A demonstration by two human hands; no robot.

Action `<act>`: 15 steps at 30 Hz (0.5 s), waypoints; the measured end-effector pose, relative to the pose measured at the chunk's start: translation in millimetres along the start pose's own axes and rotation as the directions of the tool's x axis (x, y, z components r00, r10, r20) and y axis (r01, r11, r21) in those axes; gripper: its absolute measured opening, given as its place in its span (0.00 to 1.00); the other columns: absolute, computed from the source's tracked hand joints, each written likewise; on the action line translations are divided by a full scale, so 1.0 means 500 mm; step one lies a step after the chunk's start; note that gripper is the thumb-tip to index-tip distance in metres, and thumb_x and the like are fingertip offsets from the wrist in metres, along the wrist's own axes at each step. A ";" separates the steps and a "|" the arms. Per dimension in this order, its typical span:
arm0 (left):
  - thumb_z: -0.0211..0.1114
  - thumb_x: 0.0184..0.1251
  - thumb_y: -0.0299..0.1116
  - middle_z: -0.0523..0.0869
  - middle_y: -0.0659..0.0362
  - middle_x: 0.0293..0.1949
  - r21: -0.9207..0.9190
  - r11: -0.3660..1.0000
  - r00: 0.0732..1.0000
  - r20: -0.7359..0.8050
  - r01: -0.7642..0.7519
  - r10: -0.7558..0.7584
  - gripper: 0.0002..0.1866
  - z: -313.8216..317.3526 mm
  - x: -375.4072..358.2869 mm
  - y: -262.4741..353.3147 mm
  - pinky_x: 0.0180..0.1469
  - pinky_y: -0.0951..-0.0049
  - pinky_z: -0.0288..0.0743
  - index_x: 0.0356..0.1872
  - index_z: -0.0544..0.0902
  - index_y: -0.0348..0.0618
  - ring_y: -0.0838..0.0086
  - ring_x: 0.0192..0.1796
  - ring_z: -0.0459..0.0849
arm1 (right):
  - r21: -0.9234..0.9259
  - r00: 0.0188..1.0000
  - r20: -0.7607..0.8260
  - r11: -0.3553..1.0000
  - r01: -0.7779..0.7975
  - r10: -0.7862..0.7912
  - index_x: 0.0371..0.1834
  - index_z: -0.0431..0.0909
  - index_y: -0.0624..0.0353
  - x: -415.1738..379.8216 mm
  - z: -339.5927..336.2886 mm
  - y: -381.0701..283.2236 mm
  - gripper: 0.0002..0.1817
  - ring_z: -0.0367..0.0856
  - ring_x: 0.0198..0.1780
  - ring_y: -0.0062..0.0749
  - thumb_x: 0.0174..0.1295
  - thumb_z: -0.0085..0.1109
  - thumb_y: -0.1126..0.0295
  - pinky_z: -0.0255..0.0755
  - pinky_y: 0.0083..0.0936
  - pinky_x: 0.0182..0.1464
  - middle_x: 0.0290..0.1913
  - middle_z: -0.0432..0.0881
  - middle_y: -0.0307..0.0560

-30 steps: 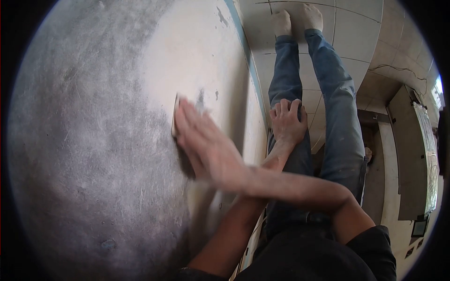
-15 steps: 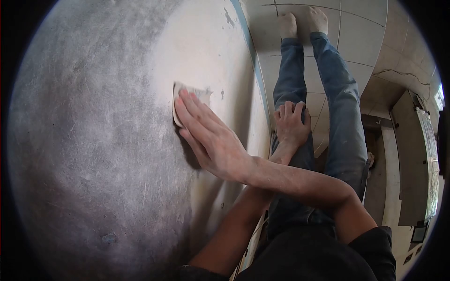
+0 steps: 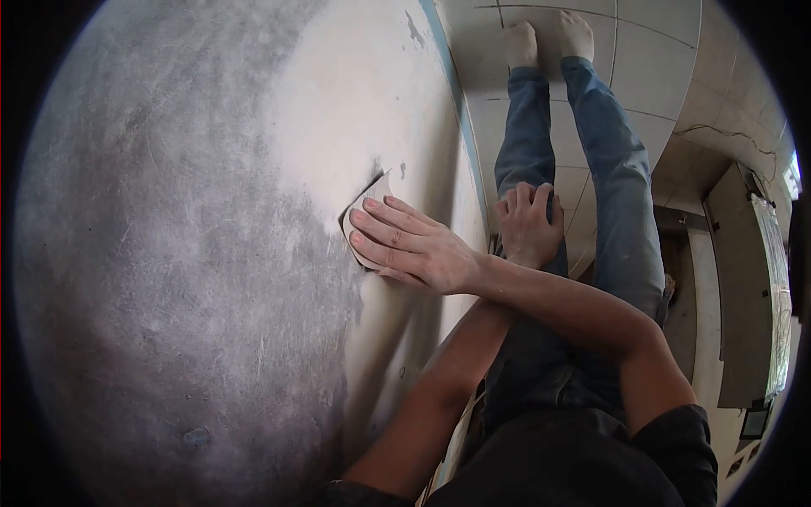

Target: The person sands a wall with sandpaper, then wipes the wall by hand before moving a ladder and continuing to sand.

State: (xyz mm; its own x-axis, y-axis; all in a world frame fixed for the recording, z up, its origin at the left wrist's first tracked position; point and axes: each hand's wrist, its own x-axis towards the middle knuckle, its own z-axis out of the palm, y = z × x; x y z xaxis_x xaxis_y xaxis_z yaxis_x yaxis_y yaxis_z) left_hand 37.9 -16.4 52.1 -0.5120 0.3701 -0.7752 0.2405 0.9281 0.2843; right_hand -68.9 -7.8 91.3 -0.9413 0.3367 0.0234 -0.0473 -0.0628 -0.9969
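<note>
Under the fingers of my right hand [image 3: 416,247] lies a small sheet of sandpaper [image 3: 379,188], pressed flat against the wall [image 3: 211,211]. Its upper corner and left edge stick out past the fingertips; the hand covers the rest. The wall is patchy, dark grey on the left and pale cream around and above the sheet. My right arm crosses over my left forearm. My left hand [image 3: 532,224] rests on the knee of my jeans [image 3: 621,203], fingers apart and slightly bent, holding nothing.
My bare feet [image 3: 577,35] are on pale floor tiles [image 3: 650,63] at the top. A blue strip [image 3: 456,93] runs along the wall's edge. On the right are a thin cable [image 3: 726,131] and a tall panel [image 3: 739,279] beside a bright, plastic-like sheet [image 3: 775,296].
My right hand has slid down and to the right along the wall with the sandpaper, and the sheet has turned to a slant. My left hand stays on the knee.
</note>
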 end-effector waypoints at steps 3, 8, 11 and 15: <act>0.61 0.69 0.42 0.77 0.55 0.44 -0.019 0.999 0.999 0.004 0.032 -0.032 0.14 -0.002 -0.001 0.004 0.57 0.56 0.63 0.49 0.83 0.47 0.61 0.53 0.75 | 0.008 0.996 -0.075 0.999 0.046 -0.045 0.74 0.65 0.53 0.050 0.000 0.011 0.29 0.58 0.78 0.46 0.71 0.55 0.61 0.54 0.45 0.78 0.77 0.62 0.48; 0.62 0.68 0.41 0.77 0.55 0.44 -0.026 0.999 1.000 -0.013 0.028 -0.028 0.14 -0.002 -0.006 0.001 0.57 0.55 0.63 0.49 0.83 0.46 0.61 0.52 0.75 | -0.023 0.996 -0.059 0.998 0.063 -0.064 0.75 0.64 0.50 0.068 -0.001 0.010 0.30 0.57 0.78 0.45 0.70 0.56 0.60 0.52 0.47 0.78 0.78 0.61 0.46; 0.63 0.68 0.41 0.77 0.55 0.44 -0.021 0.999 0.999 -0.016 0.028 -0.028 0.14 -0.006 0.000 0.007 0.57 0.55 0.63 0.49 0.83 0.46 0.61 0.52 0.75 | -0.084 0.997 -0.006 0.993 0.081 -0.082 0.75 0.64 0.49 -0.023 0.022 0.039 0.30 0.57 0.79 0.44 0.71 0.54 0.59 0.51 0.47 0.79 0.78 0.62 0.45; 0.63 0.67 0.41 0.77 0.55 0.44 -0.020 0.999 1.000 0.000 0.029 -0.029 0.14 -0.008 0.000 0.006 0.57 0.56 0.64 0.49 0.84 0.47 0.61 0.52 0.75 | -0.030 0.995 -0.055 0.996 0.081 -0.082 0.74 0.66 0.49 0.058 -0.005 0.024 0.28 0.59 0.78 0.44 0.72 0.52 0.57 0.51 0.47 0.79 0.77 0.63 0.45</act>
State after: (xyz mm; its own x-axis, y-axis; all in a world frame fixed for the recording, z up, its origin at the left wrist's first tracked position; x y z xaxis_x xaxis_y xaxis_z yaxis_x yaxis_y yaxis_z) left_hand 35.3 -13.7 55.3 -0.5190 0.3433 -0.7828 0.2092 0.9390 0.2731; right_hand -95.8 3.4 80.0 -0.9145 0.3917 0.1011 -0.1128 -0.0069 -0.9936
